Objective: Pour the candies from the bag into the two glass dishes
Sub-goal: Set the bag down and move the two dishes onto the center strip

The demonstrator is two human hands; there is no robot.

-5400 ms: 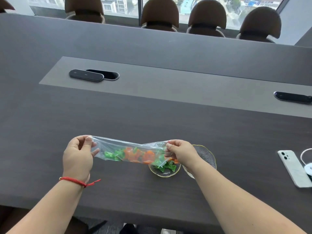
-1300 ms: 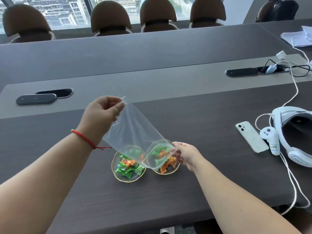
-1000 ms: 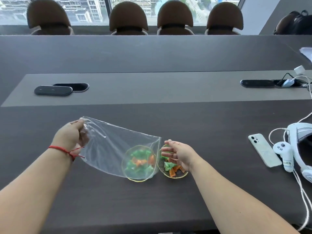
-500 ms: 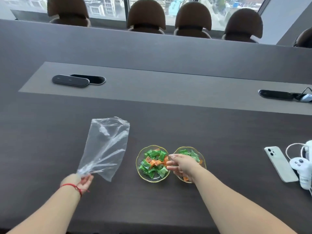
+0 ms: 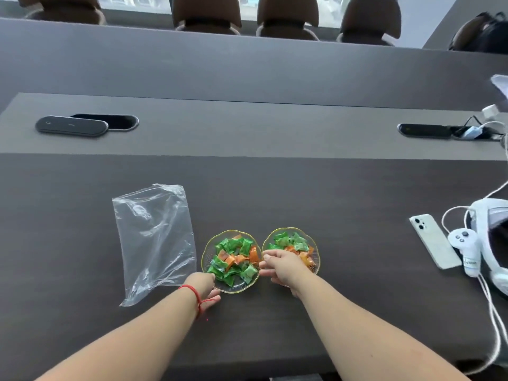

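Two small glass dishes with gold rims stand side by side on the dark table. The left dish (image 5: 205, 254) and the right dish (image 5: 316, 250) both hold green and orange wrapped candies (image 5: 233, 259). The clear plastic bag (image 5: 154, 237) lies flat and empty on the table, just left of the dishes. My left hand (image 5: 204, 287) pinches the near-left rim of the left dish. My right hand (image 5: 281, 266) covers the near part of the right dish, and its fingers close on that dish's left rim.
A white phone (image 5: 434, 244), a white controller (image 5: 464, 251) and a headset (image 5: 492, 237) with cables lie at the right. Two black cable hatches (image 5: 71, 126) (image 5: 424, 130) sit in the grey centre strip. Brown chairs (image 5: 207, 12) line the far side.
My left hand let go of the emptied bag, which now lies flat on the table, and moved right to the left dish. My right hand stayed at the right dish.
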